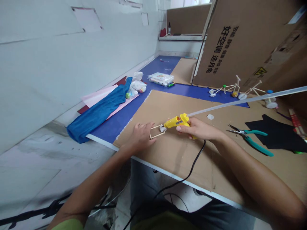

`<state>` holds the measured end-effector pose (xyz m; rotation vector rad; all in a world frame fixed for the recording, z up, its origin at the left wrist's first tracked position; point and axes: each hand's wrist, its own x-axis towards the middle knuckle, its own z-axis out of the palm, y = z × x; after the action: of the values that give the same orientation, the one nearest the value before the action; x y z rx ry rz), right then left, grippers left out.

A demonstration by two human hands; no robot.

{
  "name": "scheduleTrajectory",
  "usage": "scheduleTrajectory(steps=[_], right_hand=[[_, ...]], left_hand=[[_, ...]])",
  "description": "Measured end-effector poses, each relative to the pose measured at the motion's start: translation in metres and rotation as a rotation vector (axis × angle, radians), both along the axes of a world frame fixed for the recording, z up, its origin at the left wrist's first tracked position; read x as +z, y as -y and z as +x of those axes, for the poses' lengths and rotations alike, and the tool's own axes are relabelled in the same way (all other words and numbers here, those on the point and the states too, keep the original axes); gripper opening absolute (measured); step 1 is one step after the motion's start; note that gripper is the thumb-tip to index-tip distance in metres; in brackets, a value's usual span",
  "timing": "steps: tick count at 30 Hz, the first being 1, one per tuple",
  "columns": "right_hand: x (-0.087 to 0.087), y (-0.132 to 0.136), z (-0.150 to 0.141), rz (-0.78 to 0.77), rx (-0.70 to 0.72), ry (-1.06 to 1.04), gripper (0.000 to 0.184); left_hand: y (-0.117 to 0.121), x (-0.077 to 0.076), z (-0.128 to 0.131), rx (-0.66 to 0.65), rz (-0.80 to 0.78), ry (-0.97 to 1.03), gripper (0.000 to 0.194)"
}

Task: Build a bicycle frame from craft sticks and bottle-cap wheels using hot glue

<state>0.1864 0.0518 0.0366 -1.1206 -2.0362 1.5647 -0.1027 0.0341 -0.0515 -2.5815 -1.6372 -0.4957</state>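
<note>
Two bare hands are low over a cardboard sheet (177, 156). The right hand (195, 128) is wrapped around a yellow glue gun (176, 121), its dark tip at a small white disc (163, 129); whether tip and disc touch, I cannot tell. The left hand (143, 134) has its fingers at the left end of a thin stick frame (157, 135), lying on the cardboard with the disc at its right end; whether they pinch or only press is unclear. A long translucent rod (240, 103) runs from the gun's back toward the right, and a black cord (195, 162) drops over the table edge.

Farther right on the cardboard lie a loose white disc (210, 117), green-handled pliers (259, 146) and black material (273, 135). Beyond the sheet, the tabletop (150, 92) is blue, bearing a white packet (160, 78) and a blue cloth (100, 111). Wheeled stick models (227, 87) stand before a big printed cardboard panel (223, 41). A scuffed pale wall (48, 64) closes the left side.
</note>
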Motion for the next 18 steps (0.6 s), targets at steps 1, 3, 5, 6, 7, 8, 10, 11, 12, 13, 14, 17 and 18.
scheduleTrajectory(steps=[1, 3, 5, 6, 7, 8, 10, 11, 12, 13, 14, 17, 18], right_hand=[[0.0, 0.0, 0.0, 0.002, 0.018, 0.006, 0.044], [0.0, 0.0, 0.0, 0.0, 0.074, 0.036, 0.046], [0.0, 0.0, 0.002, -0.003, 0.135, 0.064, 0.047], [0.001, 0.0, 0.003, -0.004, 0.156, 0.068, 0.047], [0.001, 0.0, 0.004, -0.005, 0.165, 0.061, 0.047], [0.002, -0.001, 0.006, -0.005, 0.164, 0.046, 0.047], [0.004, -0.003, 0.01, -0.003, 0.136, 0.007, 0.046], [0.005, -0.004, 0.012, 0.002, 0.118, -0.008, 0.045], [0.006, -0.005, 0.015, 0.009, 0.106, -0.016, 0.045], [0.006, -0.006, 0.017, 0.015, 0.102, -0.013, 0.045], [0.007, -0.007, 0.019, 0.02, 0.109, 0.001, 0.046], [0.01, -0.009, 0.023, 0.012, 0.165, 0.083, 0.049], [0.01, -0.009, 0.024, 0.008, 0.184, 0.113, 0.05]], left_hand=[[0.0, 0.001, 0.0, 0.0, -0.014, 0.012, 0.061], [0.0, 0.006, 0.002, 0.001, -0.058, 0.025, 0.062], [0.001, 0.01, 0.002, -0.008, -0.113, 0.022, 0.063], [0.001, 0.012, 0.003, -0.018, -0.137, 0.019, 0.063], [0.001, 0.014, 0.003, -0.034, -0.158, 0.017, 0.063], [0.0, 0.015, 0.002, -0.056, -0.175, 0.018, 0.063], [-0.001, 0.017, 0.001, -0.114, -0.202, 0.029, 0.063], [-0.003, 0.018, 0.001, -0.146, -0.217, 0.036, 0.062], [-0.005, 0.019, 0.0, -0.178, -0.235, 0.042, 0.062], [-0.006, 0.021, 0.0, -0.209, -0.255, 0.045, 0.062], [-0.008, 0.024, 0.001, -0.236, -0.276, 0.045, 0.063], [-0.012, 0.034, 0.004, -0.298, -0.349, 0.021, 0.067], [-0.013, 0.038, 0.006, -0.31, -0.373, 0.01, 0.069]])
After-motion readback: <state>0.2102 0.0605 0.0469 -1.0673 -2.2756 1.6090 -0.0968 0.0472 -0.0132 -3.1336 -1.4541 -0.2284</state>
